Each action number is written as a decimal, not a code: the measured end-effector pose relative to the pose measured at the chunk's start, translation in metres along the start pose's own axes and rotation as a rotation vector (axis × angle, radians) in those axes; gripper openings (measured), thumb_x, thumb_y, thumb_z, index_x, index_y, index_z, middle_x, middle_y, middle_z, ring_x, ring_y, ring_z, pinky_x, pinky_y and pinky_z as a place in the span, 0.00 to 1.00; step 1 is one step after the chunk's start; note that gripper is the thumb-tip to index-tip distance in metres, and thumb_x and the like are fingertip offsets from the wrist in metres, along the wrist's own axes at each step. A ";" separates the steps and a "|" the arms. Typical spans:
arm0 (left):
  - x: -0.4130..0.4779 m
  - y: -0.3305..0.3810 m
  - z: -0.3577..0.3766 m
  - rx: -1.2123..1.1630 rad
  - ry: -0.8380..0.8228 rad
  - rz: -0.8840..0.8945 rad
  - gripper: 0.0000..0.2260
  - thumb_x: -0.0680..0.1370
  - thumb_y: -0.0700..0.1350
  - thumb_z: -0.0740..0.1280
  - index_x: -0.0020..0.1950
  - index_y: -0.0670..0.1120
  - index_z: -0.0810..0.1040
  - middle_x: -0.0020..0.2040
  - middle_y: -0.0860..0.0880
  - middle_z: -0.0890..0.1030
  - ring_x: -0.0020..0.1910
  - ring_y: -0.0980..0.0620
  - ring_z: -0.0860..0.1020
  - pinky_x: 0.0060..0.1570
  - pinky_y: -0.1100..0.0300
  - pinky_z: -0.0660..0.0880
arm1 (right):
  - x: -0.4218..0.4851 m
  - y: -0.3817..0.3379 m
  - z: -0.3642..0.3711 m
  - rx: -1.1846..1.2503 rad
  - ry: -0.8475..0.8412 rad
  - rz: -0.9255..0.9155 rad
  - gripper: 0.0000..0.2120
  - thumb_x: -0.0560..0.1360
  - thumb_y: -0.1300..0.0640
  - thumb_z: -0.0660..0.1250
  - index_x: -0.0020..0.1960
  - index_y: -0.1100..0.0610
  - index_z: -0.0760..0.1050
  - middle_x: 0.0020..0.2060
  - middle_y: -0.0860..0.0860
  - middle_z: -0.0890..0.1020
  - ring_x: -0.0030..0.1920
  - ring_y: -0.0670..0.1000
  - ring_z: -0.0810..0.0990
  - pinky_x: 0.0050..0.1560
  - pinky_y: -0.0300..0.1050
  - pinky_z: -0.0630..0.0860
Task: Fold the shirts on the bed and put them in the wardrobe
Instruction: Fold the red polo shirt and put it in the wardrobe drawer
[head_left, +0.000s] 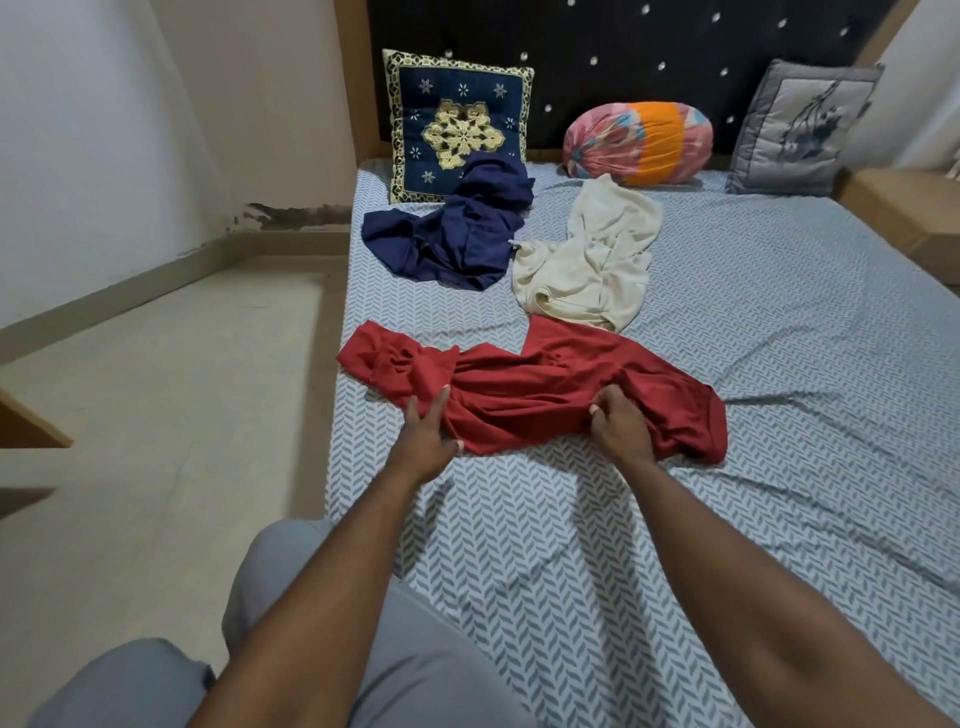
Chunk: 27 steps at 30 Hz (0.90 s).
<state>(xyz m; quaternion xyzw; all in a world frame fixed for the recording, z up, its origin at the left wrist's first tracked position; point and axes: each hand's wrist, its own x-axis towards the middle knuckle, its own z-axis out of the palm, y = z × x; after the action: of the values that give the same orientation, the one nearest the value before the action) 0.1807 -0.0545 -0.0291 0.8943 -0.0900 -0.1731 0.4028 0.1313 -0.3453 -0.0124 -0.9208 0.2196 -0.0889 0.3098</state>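
Note:
Three crumpled shirts lie on the bed (779, 364), which has a grey-and-white patterned sheet. Nearest me is the red shirt (535, 389), bunched up across the bed's left half. My left hand (427, 439) pinches its near hem on the left between thumb and fingers. My right hand (618, 423) grips a fold of it on the right, fingers curled into the cloth. Behind it are a cream shirt (587, 260) and, farther left, a navy shirt (457, 228), both untouched. No wardrobe is in view.
A navy-and-gold cushion (457, 119), a pink-and-orange bolster (639, 143) and a grey cushion (800, 130) lean against the dark headboard. The bed's left edge borders beige floor (182, 415). A wooden side table (904, 208) stands at the right. My knee rests on the bed's near edge.

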 end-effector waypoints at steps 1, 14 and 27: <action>0.006 0.002 0.001 0.008 0.020 -0.026 0.38 0.75 0.44 0.70 0.79 0.56 0.53 0.77 0.37 0.48 0.75 0.40 0.59 0.72 0.51 0.62 | -0.001 -0.006 -0.005 0.065 0.021 -0.009 0.01 0.75 0.60 0.63 0.46 0.56 0.71 0.41 0.54 0.80 0.44 0.56 0.78 0.45 0.48 0.71; 0.002 0.013 -0.028 -0.124 0.619 -0.329 0.10 0.76 0.39 0.63 0.53 0.41 0.83 0.54 0.39 0.81 0.52 0.38 0.79 0.49 0.52 0.74 | -0.014 -0.043 -0.069 0.081 -0.356 -0.017 0.20 0.64 0.38 0.78 0.47 0.50 0.79 0.41 0.46 0.82 0.40 0.47 0.81 0.37 0.42 0.76; -0.044 0.026 0.027 0.523 -0.175 0.396 0.26 0.70 0.47 0.69 0.68 0.53 0.72 0.55 0.45 0.82 0.56 0.43 0.79 0.61 0.53 0.71 | -0.086 -0.054 -0.014 -0.023 -0.546 -0.445 0.11 0.69 0.59 0.75 0.43 0.54 0.72 0.37 0.46 0.75 0.35 0.43 0.71 0.39 0.41 0.68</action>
<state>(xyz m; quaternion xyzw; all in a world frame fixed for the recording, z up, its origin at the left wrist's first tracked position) 0.1290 -0.0765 -0.0159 0.9143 -0.3374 -0.1388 0.1762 0.0694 -0.2744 0.0289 -0.9393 -0.0762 0.0978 0.3200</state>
